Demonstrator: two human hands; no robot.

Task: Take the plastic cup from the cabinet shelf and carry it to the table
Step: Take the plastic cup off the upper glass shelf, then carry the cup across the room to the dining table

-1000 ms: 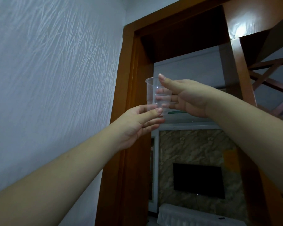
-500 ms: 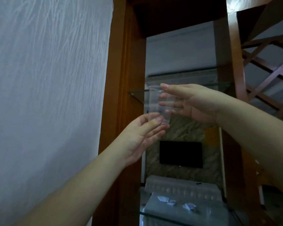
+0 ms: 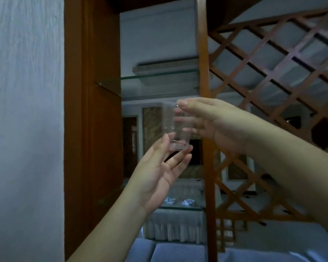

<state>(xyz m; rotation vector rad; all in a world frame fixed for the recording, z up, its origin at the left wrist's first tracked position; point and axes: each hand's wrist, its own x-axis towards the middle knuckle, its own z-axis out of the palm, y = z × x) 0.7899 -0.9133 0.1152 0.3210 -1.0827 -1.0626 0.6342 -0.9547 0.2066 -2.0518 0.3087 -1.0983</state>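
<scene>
Plastic cup (image 3: 168,121), clear, tapered, gripped by right hand (image 3: 218,127) above left hand (image 3: 157,176).

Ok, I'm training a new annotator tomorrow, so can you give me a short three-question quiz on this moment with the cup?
1. True or false: the plastic cup stands on the glass shelf.
2. Multiple choice: the right hand holds the cup by A) a handle, B) its side, thumb at the rim, C) a lid.
3. Fill in: the left hand has its fingers under the cup's ____.

Key: 1 false, it is held in the air, off the shelf; 2 B; 3 base.
</scene>
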